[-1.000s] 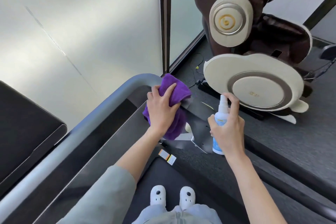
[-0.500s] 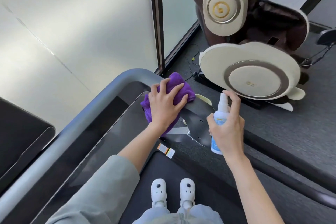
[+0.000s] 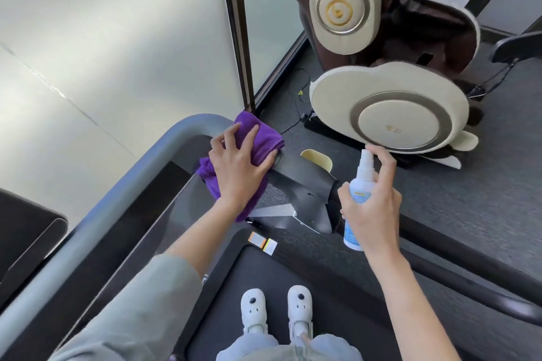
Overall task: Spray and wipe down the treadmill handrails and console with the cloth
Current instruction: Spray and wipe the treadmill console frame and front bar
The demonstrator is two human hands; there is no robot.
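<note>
Purple cloth (image 3: 258, 141) pressed flat by left hand (image 3: 239, 167) at handrail (image 3: 132, 184) corner; right hand (image 3: 372, 205) grips spray bottle (image 3: 359, 184).

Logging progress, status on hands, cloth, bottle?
Left hand presses purple cloth on handrail corner. Right hand grips spray bottle, forefinger on nozzle. Nothing blocking.
</note>
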